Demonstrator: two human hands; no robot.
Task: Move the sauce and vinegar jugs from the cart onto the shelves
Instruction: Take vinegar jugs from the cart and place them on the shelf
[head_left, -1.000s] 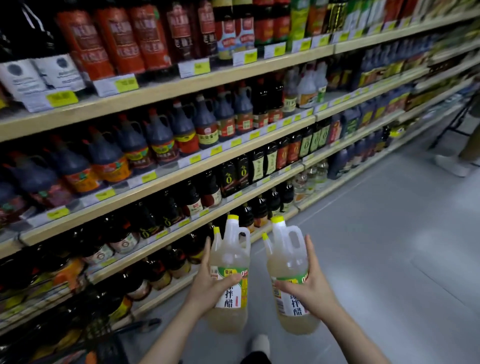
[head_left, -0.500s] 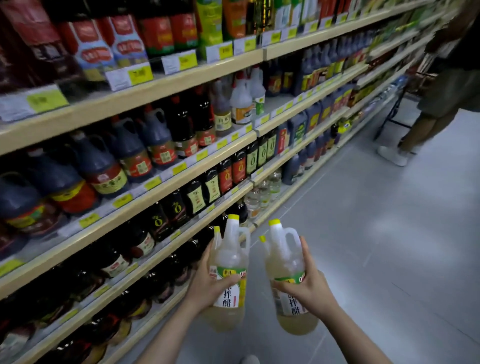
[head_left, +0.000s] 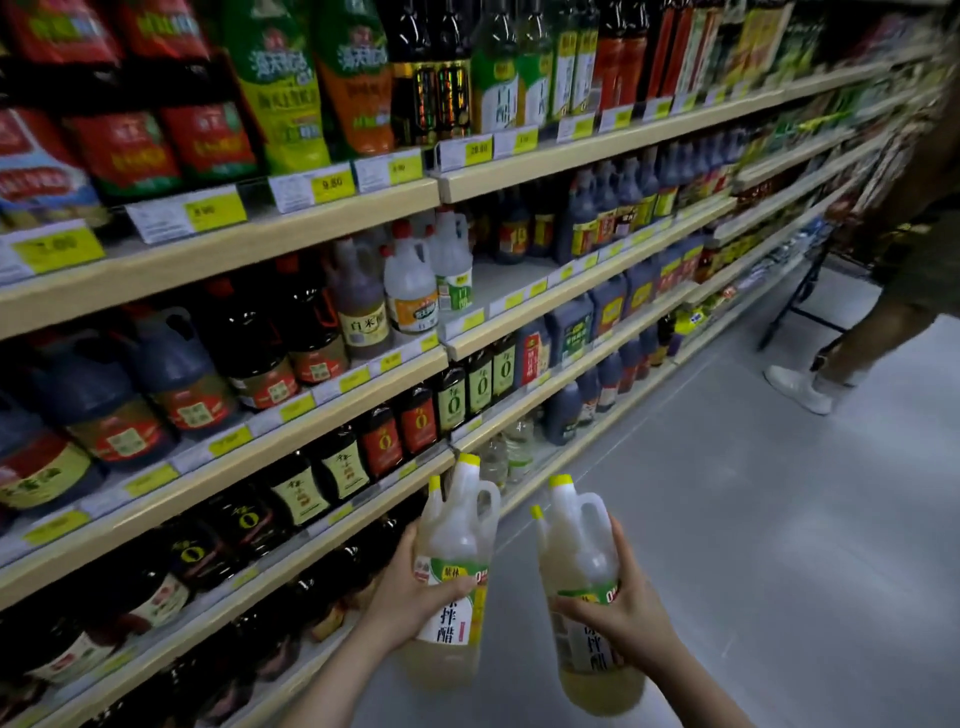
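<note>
Pale vinegar jugs: two translucent plastic jugs, left one (head_left: 457, 561) and right one (head_left: 587, 587), smooth, faintly glossy, with opaque yellow plastic caps.
Jug labels: glossy white-and-green printed film.
Beige shelf boards (head_left: 332, 218): matt, wood-look laminate edges.
Yellow-and-white price tags (head_left: 311, 186): paper behind clear, shiny plastic strips.
Dark sauce bottles (head_left: 244, 338): glossy plastic, bright reflections.
Red and green pouches (head_left: 275, 78): shiny, crinkled film.
Grey floor (head_left: 753, 519): smooth, low sheen.
</note>
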